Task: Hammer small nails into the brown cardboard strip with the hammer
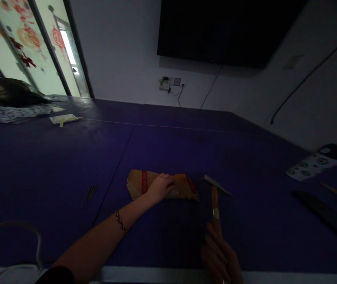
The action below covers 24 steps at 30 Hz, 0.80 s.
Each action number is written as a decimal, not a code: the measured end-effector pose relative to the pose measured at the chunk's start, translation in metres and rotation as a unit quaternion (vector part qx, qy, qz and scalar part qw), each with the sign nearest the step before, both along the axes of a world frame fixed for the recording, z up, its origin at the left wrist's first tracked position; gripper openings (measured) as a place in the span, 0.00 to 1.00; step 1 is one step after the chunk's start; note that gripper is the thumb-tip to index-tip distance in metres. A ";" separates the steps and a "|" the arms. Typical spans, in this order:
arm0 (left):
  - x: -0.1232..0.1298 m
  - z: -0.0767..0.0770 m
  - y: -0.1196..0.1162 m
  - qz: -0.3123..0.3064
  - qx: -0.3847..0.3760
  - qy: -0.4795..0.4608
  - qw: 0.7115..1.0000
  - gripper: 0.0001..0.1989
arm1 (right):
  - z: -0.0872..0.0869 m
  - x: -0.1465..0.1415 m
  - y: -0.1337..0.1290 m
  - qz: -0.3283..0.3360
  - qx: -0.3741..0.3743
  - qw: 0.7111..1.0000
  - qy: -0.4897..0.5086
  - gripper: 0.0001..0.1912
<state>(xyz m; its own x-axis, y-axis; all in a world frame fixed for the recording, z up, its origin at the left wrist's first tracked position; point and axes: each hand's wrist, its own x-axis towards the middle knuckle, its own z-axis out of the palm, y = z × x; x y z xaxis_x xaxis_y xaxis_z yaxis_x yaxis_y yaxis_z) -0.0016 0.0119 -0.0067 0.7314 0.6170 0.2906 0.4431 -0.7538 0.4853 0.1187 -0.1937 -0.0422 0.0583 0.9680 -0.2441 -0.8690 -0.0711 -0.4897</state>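
A brown piece with dotted patterning and red bands (137,183) lies on the purple table (168,148). My left hand (160,187) rests on its middle, fingers curled over something pale that I cannot make out. To the right, my right hand (220,256) is wrapped round the wooden handle of a hammer (215,197). The hammer's metal head points away from me, just right of the brown piece. Several thin dark rods, perhaps nails (90,193), lie left of my left hand.
A dark flat object (324,213), a patterned sheet (307,167) and a stick-like tool (334,190) lie at the right. A white packet (64,119) and dark bag (11,92) sit at the far left. A pale cable (38,240) curves near the left front edge.
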 end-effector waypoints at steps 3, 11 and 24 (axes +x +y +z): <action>-0.002 0.003 -0.003 0.014 0.019 0.027 0.999 0.07 | 0.001 -0.001 0.001 0.019 -0.003 0.999 0.038 0.19; -0.003 0.009 -0.005 0.043 0.026 0.077 0.996 0.06 | 0.009 -0.011 0.004 0.004 -0.035 0.999 -0.011 0.18; -0.004 0.019 -0.022 0.084 -0.007 0.088 0.993 0.17 | -0.003 -0.007 0.012 0.028 0.014 0.999 -0.023 0.21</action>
<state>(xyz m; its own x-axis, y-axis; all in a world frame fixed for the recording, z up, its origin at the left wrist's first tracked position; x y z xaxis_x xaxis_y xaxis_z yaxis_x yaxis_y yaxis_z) -0.0056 -0.0099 0.0124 0.6558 0.7381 0.1589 0.6411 -0.6555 0.3992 0.1116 -0.1820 -0.0448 0.0143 0.9763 -0.2160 -0.8409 -0.1051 -0.5309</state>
